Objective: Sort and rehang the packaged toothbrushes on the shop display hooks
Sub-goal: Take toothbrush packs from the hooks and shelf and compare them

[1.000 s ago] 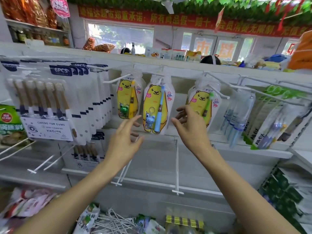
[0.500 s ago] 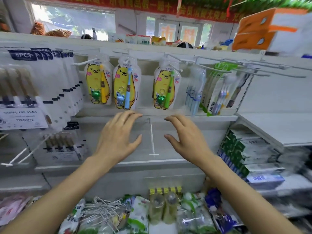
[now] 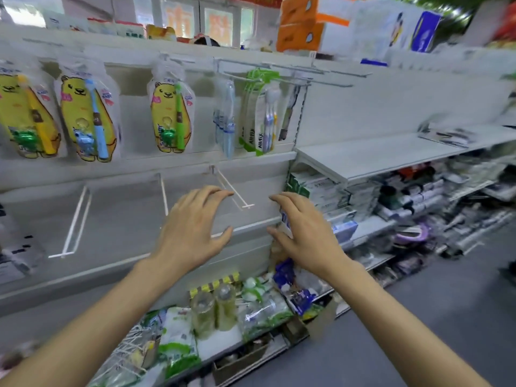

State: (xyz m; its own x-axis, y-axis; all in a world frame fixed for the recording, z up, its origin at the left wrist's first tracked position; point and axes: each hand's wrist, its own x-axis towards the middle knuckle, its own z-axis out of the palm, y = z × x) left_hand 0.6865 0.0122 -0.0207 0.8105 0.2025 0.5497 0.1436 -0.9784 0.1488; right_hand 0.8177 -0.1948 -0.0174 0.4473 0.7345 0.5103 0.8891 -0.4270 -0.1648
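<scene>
Single head-worn wide-angle view. Faces forward and down at a shop display wall, close range, tilted clockwise. Both forearms enter from bottom edge. Aisle floor visible at right. Right side motion-blurred.

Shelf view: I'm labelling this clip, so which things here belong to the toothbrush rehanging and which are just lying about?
Job:
bear packs
clear pack
green pack
bare hooks
left hand, holding nothing
right hand, holding nothing

Lying about:
bottles
boxes
orange carton
</scene>
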